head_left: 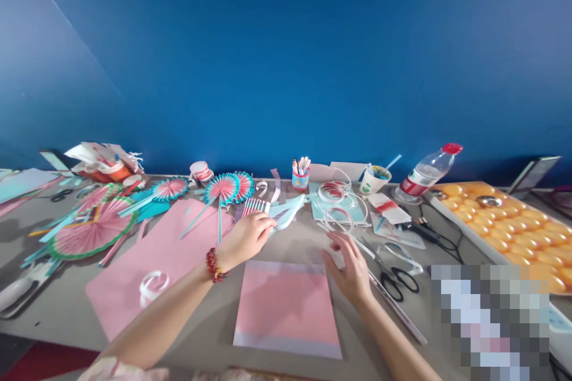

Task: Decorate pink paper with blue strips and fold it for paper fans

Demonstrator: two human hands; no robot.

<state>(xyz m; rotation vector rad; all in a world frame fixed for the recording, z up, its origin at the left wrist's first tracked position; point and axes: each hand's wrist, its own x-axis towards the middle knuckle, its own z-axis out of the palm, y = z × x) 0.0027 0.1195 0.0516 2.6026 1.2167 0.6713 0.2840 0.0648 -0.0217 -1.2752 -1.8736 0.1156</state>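
Left hand (248, 237) pinching pale blue paper strip (286, 214); right hand (353, 271) spread, empty.
Best lifted gently, clear of the pink sheet (286, 309).

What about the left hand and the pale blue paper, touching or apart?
Touching. In the head view, the left hand pinches the blue paper at its near end.

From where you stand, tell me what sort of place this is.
Probably a paper-craft workspace: pleated paper fans and pink paper sheets cover the table, scissors lie by the open right hand, and the left hand pinches pale blue folded paper.
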